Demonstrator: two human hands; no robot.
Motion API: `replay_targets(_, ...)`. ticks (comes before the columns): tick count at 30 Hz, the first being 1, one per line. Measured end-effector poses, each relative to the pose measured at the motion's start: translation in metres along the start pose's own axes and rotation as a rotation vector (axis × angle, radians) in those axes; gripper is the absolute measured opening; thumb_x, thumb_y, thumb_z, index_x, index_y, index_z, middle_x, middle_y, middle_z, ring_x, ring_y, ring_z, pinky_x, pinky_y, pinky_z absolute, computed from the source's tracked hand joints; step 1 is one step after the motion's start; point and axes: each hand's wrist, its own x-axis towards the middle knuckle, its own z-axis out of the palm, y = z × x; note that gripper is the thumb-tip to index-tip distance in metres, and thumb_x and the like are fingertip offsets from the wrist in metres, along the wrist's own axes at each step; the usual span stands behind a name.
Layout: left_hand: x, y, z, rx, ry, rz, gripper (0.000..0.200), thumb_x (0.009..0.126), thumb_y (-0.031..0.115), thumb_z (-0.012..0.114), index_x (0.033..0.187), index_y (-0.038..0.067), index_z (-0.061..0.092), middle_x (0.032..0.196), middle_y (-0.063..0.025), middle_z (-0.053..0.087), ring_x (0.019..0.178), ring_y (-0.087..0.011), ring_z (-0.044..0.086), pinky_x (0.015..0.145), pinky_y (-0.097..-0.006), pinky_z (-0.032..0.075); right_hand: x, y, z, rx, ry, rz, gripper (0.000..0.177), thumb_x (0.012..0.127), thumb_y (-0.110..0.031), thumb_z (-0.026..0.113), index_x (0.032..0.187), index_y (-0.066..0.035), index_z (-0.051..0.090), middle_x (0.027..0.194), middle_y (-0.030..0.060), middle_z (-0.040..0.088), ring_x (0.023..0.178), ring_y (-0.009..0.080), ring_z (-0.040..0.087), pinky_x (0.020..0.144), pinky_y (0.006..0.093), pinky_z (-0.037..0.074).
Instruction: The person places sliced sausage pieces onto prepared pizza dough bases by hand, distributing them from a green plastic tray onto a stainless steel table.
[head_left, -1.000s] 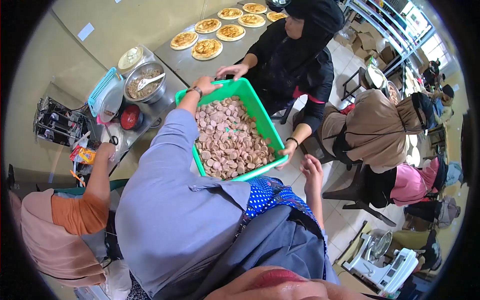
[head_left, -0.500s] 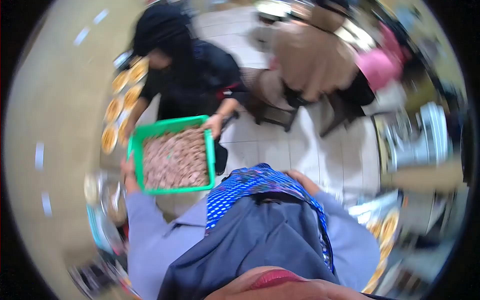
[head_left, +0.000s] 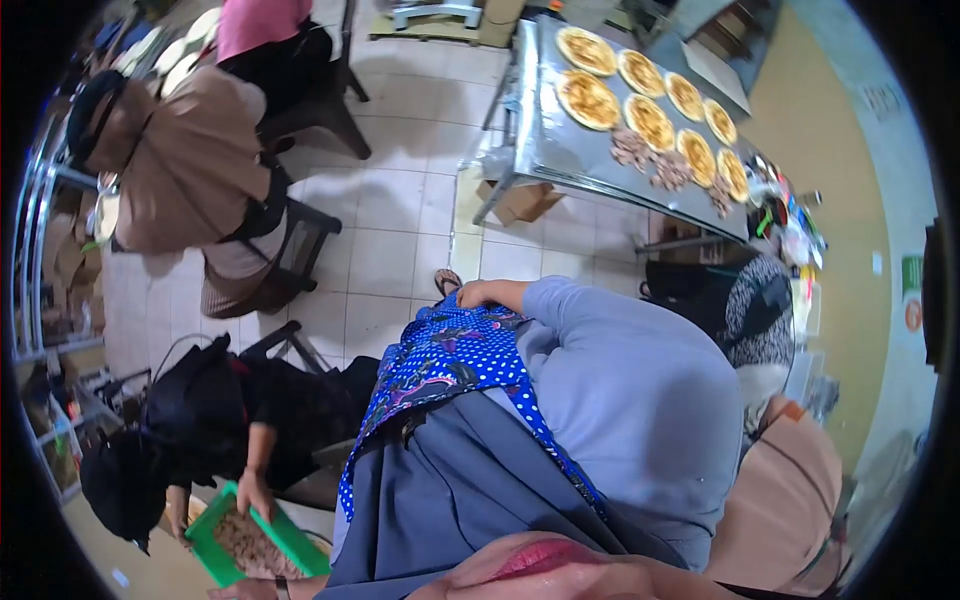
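Note:
My left hand (head_left: 248,588) is at the bottom edge of the view, wearing a dark wristband. Its fingers look stretched out, close beside the near end of a green tray (head_left: 296,546) filled with brownish pieces; contact is unclear. A co-worker in black holds this tilted tray by its rim, with one hand (head_left: 256,493) on the right side and the other (head_left: 178,514) on the left. In front of my waist, my right hand (head_left: 480,292) has its fingers curled on the blue patterned apron (head_left: 440,345), pinching its cloth.
A metal table (head_left: 560,150) at the upper right carries round flat golden items (head_left: 590,98) and brownish piles (head_left: 670,172). A cardboard box (head_left: 520,202) is under it. Seated people (head_left: 190,160) are at the left, beside dark stools (head_left: 310,240). Another person (head_left: 790,490) is at the lower right.
The view has swung right, bringing the metal table into sight. The tray and co-worker now appear at the lower left. My right hand has come onto the apron front; my left is near the bottom edge.

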Motion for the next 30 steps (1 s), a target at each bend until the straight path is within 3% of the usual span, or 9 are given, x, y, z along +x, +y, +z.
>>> replay_targets(1,0.085,-0.102,0.026,-0.030,0.017,0.029,0.036,0.094,0.042,0.067,0.110,0.010,0.074,0.117,-0.0219,0.070,0.108,-0.0365,0.065,0.093,-0.0472,0.050,0.038,-0.119,0.033,-0.024,0.028,0.076,0.037,0.081,-0.033,0.063,0.108,-0.013,0.077,0.113,0.0150,0.073,0.105,0.0316,0.069,0.092,0.0436,0.052)
replay_targets(2,0.094,-0.067,0.012,-0.029,0.086,0.107,0.035,0.094,0.042,0.067,0.109,0.011,0.074,0.117,-0.0217,0.070,0.108,-0.0363,0.065,0.093,-0.0470,0.050,0.028,-0.109,0.029,-0.016,0.073,0.083,0.037,0.080,-0.030,0.062,0.107,-0.010,0.077,0.114,0.0158,0.073,0.105,0.0326,0.069,0.091,0.0442,0.052)
replay_targets(6,0.032,0.255,-0.082,-0.031,0.391,0.455,0.031,0.095,0.039,0.068,0.107,0.011,0.074,0.118,-0.0208,0.069,0.109,-0.0355,0.065,0.094,-0.0466,0.050,-0.050,0.085,-0.002,-0.024,0.113,0.202,0.034,0.078,-0.022,0.061,0.105,-0.008,0.077,0.116,0.0158,0.072,0.107,0.0346,0.069,0.087,0.0465,0.054)
replay_targets(12,0.008,0.442,-0.130,-0.145,0.784,0.838,0.025,0.096,0.035,0.068,0.103,0.012,0.075,0.119,-0.0194,0.069,0.110,-0.0343,0.065,0.095,-0.0459,0.050,-0.084,0.202,0.036,-0.173,0.118,0.276,0.021,0.078,-0.024,0.065,0.091,-0.012,0.076,0.091,0.0127,0.074,0.083,0.0295,0.070,0.076,0.0449,0.054)
replay_targets(13,-0.005,0.428,-0.092,-0.316,0.282,0.243,0.015,0.094,0.023,0.072,0.086,0.011,0.074,0.124,-0.0158,0.067,0.116,-0.0331,0.061,0.100,-0.0457,0.047,-0.112,0.204,0.036,-0.111,0.283,0.313,0.020,0.077,-0.023,0.065,0.090,-0.011,0.076,0.091,0.0128,0.074,0.083,0.0289,0.070,0.076,0.0441,0.054)
replay_targets(15,-0.036,0.534,-0.093,-0.433,0.426,0.940,0.017,0.091,0.015,0.075,0.080,0.004,0.069,0.129,-0.0148,0.065,0.121,-0.0362,0.058,0.102,-0.0455,0.046,-0.155,0.256,0.041,0.207,0.662,0.394,0.018,0.078,-0.021,0.066,0.087,-0.011,0.076,0.089,0.0131,0.074,0.081,0.0284,0.070,0.075,0.0425,0.054)
replay_targets(18,-0.102,0.633,-0.058,-0.708,0.143,0.979,0.017,0.086,0.009,0.079,0.100,0.005,0.070,0.139,-0.0183,0.055,0.125,-0.0369,0.056,0.101,-0.0456,0.048,-0.216,0.330,0.026,0.725,1.134,0.686,0.016,0.084,-0.022,0.068,0.087,-0.009,0.077,0.088,0.0130,0.075,0.078,0.0267,0.070,0.076,0.0386,0.055)
replay_targets(22,-0.181,0.724,-0.034,-0.856,-0.288,1.151,0.029,0.084,0.001,0.076,0.113,0.001,0.068,0.143,-0.0175,0.052,0.128,-0.0336,0.053,0.106,-0.0430,0.045,-0.324,0.421,-0.027,1.186,1.593,0.549,0.015,0.087,-0.017,0.073,0.096,-0.005,0.075,0.086,0.0105,0.075,0.078,0.0199,0.069,0.075,0.0350,0.054)
replay_targets(30,-0.297,0.827,0.004,-0.759,-0.842,1.446,0.027,0.080,0.009,0.077,0.105,0.006,0.069,0.139,-0.0145,0.056,0.123,-0.0353,0.055,0.105,-0.0484,0.042,-0.417,0.533,-0.138,0.434,1.980,0.668,0.019,0.085,-0.012,0.071,0.102,-0.006,0.071,0.094,0.0129,0.068,0.087,0.0303,0.067,0.078,0.0399,0.054)
